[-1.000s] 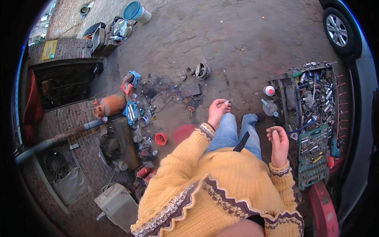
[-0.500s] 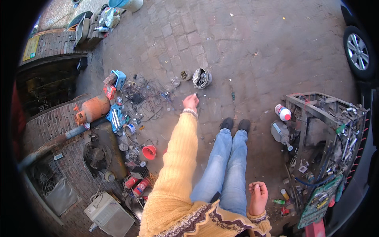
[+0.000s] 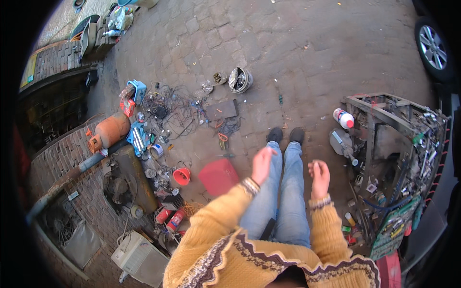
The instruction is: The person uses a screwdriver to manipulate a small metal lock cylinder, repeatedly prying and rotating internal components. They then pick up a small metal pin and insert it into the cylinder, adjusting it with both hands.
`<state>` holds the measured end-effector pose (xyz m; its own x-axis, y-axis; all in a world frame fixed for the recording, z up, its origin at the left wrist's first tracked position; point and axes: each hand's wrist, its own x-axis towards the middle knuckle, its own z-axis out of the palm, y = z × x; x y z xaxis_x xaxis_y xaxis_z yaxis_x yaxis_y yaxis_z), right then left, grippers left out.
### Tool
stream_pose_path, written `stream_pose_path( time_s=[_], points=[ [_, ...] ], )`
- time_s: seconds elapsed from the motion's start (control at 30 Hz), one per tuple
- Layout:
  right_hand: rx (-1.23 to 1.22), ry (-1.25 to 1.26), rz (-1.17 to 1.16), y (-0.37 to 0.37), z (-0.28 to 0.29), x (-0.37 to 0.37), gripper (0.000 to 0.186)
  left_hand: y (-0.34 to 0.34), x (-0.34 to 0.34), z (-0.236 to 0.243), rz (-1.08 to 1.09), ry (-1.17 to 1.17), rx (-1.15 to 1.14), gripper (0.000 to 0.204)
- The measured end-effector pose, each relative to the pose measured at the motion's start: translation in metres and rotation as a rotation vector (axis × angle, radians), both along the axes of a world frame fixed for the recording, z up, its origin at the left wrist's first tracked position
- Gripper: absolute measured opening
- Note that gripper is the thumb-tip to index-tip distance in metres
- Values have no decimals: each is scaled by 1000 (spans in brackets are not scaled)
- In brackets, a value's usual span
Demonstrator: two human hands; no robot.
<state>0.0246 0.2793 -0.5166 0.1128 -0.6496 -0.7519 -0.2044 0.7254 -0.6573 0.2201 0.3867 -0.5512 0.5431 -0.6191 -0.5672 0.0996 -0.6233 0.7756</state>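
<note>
My left hand (image 3: 263,165) hangs in the air over my shins, just right of a red stool-like block (image 3: 218,177). Its fingers are bent together and slightly blurred; whether something small is between them is hidden. My right hand (image 3: 320,179) hovers to the right of my knees, fingers loosely curled and apart, with nothing seen in it. On the ground beyond lie a dark flat slab (image 3: 222,109) and orange-handled pliers or scissors (image 3: 223,137). Farther off stands a bucket (image 3: 240,80) with metal pieces in it, beside a small container (image 3: 219,78).
Tangled wires (image 3: 165,110) spread at the left, near an orange gas cylinder (image 3: 113,130) and a red cup-shaped container (image 3: 182,176). At the right, a metal frame (image 3: 379,113) bears many tools beside a white bottle (image 3: 343,118). A car wheel (image 3: 432,47) is at far right.
My left hand has drawn back from the ground near the bucket toward my legs, uncovering the slab and red block. My right hand has risen and moved forward.
</note>
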Motion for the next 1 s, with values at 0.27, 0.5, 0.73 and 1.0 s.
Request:
stream_pose_path(
  time_s=[0.27,0.5,0.73,1.0],
  points=[
    [-386,469,4,-164,-42,44,32,-85,-125,254,-72,78,-530,30],
    [-512,779,125,-185,142,-1,32,-111,-173,361,-413,-159,-687,24],
    [-551,1123,-445,-206,227,-193,28,-50,-222,486,-892,753,-562,36],
    [-571,-1071,-1552,-182,315,-433,24,-69,-320,494,-1453,933,-435,33]
  ],
)
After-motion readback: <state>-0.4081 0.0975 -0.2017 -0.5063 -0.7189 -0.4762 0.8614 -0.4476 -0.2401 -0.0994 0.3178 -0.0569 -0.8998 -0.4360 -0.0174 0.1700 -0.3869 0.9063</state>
